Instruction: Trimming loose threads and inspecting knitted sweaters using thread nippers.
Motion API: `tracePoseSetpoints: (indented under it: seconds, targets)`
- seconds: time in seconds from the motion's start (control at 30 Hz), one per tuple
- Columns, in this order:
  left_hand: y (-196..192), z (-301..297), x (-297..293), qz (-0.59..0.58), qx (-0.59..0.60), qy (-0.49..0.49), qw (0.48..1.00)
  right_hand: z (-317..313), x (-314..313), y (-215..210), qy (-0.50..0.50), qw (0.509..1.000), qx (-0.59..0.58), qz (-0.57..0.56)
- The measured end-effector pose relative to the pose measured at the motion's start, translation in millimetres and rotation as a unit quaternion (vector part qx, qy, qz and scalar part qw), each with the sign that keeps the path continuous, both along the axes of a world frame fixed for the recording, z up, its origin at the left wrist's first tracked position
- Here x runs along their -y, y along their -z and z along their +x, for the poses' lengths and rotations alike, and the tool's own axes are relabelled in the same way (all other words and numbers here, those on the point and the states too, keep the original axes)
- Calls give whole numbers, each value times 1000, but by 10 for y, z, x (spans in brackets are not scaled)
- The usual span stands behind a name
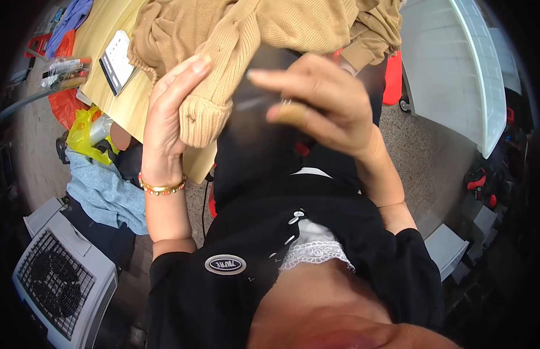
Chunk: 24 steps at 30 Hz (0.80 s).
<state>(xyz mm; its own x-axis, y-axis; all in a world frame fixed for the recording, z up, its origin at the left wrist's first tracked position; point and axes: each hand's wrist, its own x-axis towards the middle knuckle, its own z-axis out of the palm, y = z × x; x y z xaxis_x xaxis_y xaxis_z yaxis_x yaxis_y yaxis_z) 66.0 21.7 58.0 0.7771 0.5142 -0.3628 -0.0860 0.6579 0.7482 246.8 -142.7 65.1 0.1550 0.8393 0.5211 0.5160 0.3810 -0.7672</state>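
**Sweater and dark cloth being handled at the tabletop edge**

I am looking down at both hands working close to the chest. The left hand (168, 119) is lying against the ribbed cuff of a tan sweater (235, 41), fingers straight and together, palm turned toward the knit; it is pressing or steadying, not pinching. The right hand (322, 104) is resting over a dark cloth (252, 145) that is hanging from the sweater down toward the body, fingers spread and loosely bent; I cannot tell whether it is gripping the cloth or only lying on it, since the picture is blurred there.

The sweater is bunched on the pale wooden tabletop (107, 41), its sleeve drooping over the near edge. A small black-and-white card (118, 61) is lying on the tabletop just beside the knit.

My judgement on doing this well: the left hand should be keeping the cuff flat and still while the right is working the dark cloth, so the two fabrics are not dragging each other off the edge. The heap is sitting near the rim, so a hard pull could be tipping it floorward. Off to the left, a white fan unit (63, 279) and a blue cloth (104, 195) are lying on the floor.
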Motion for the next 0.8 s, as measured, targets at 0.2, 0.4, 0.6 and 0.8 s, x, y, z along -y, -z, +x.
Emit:
tracePoseSetpoints:
  seconds: [0.2,0.4,0.6,0.8]
  targets:
    - [83,124,20,56,5,-16,998,123,-57,-3,64,997,38,-15]
    - [56,193,61,71,40,-39,996,194,-179,116,119,990,70,23]
    - [-20,257,146,55,79,-45,994,182,-222,116,145,985,94,2]
    - [-35,276,176,73,82,-40,993,212,-218,137,172,973,154,-1]
